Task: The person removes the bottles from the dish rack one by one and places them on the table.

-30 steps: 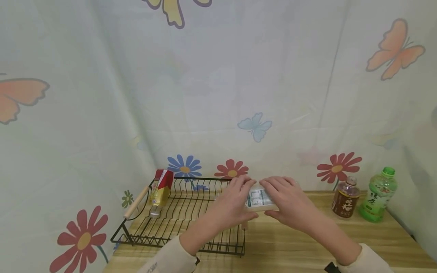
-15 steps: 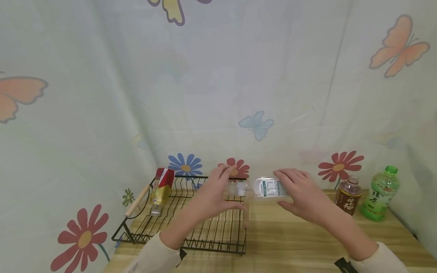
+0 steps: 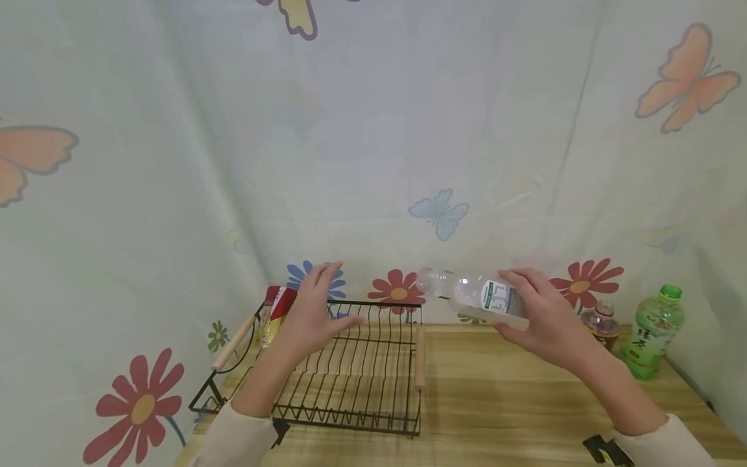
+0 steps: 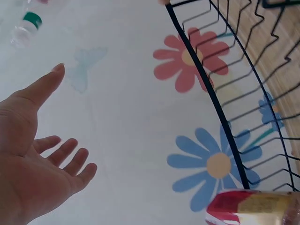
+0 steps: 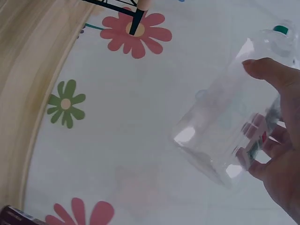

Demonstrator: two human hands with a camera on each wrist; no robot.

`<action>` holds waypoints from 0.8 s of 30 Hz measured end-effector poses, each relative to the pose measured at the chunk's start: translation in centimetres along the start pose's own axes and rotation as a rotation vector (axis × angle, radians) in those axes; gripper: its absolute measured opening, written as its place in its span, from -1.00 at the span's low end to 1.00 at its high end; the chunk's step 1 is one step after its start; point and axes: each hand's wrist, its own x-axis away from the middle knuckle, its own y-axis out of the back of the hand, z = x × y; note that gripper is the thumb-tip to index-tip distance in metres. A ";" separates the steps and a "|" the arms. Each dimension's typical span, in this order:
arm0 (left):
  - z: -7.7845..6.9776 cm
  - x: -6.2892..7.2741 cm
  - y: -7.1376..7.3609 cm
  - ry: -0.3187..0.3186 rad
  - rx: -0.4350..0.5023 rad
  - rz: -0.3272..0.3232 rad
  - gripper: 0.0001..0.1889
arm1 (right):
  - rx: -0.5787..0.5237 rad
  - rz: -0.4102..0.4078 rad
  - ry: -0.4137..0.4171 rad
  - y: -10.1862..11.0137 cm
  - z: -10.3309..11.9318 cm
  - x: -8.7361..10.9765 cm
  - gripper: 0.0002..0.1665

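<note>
My right hand point(image 3: 539, 318) grips a clear plastic bottle point(image 3: 467, 292) by its lower half, the neck pointing left and tilted slightly up above the table. In the right wrist view the bottle point(image 5: 225, 112) looks see-through, with a small label under my fingers and a green band near the neck. Over the left part of the black wire rack point(image 3: 344, 340) hangs my left hand point(image 3: 309, 318), thumb and fingers spread with nothing between them. Just behind that hand a red and gold packet point(image 3: 277, 311), partly hidden by it, lies in the rack.
A dark-labelled bottle point(image 3: 601, 322) and a green tea bottle point(image 3: 650, 331) stand at the right of the wooden table point(image 3: 496, 402). The rack has wooden handles point(image 3: 420, 357) at its sides. A flowered curtain point(image 3: 350, 162) closes off the back.
My left hand has let go of the bottle's neck end and moved left over the rack. My right hand has carried the bottle up and to the right, tilting its neck up.
</note>
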 end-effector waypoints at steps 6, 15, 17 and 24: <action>2.8 0.1 0.7 0.082 0.047 -0.098 0.12 | -0.114 -0.077 -0.075 -0.4 -1.5 0.7 0.06; 8.1 1.6 0.8 0.316 0.093 -0.231 0.10 | -0.218 -0.119 -0.239 -1.3 -3.8 1.7 0.02; 9.0 1.9 0.9 0.359 0.103 -0.245 0.09 | -0.237 -0.104 -0.284 -1.4 -4.5 2.0 0.00; 11.5 3.1 0.7 0.492 0.106 -0.230 0.10 | -0.316 -0.033 -0.406 -1.2 -6.1 3.1 -0.09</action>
